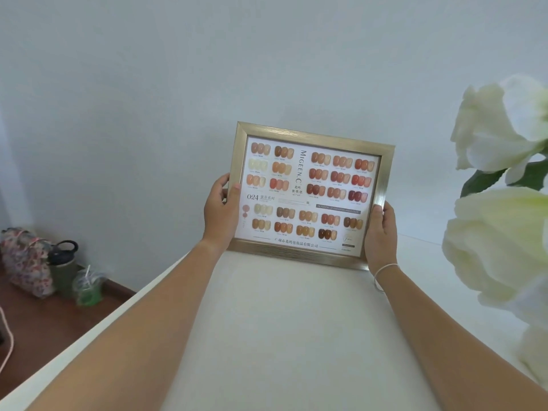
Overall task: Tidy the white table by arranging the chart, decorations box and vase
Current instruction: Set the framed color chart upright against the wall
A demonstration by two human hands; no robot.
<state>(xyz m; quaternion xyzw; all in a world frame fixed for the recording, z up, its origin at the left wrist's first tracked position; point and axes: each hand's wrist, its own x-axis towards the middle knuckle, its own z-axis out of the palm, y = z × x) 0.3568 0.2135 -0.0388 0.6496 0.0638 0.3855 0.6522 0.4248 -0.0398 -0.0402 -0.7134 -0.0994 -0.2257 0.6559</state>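
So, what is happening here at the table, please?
A person holds a framed nail colour chart with both hands, the left hand on its left edge and the right hand on its right edge. The chart stands near the far end of the white table, close to the wall. White flowers show at the right. The vase itself and the decorations box are out of view.

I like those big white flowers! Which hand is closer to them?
The right hand. It grips the right edge of the framed chart, on the side where the flowers are. The left hand grips the chart's left edge, farther away.
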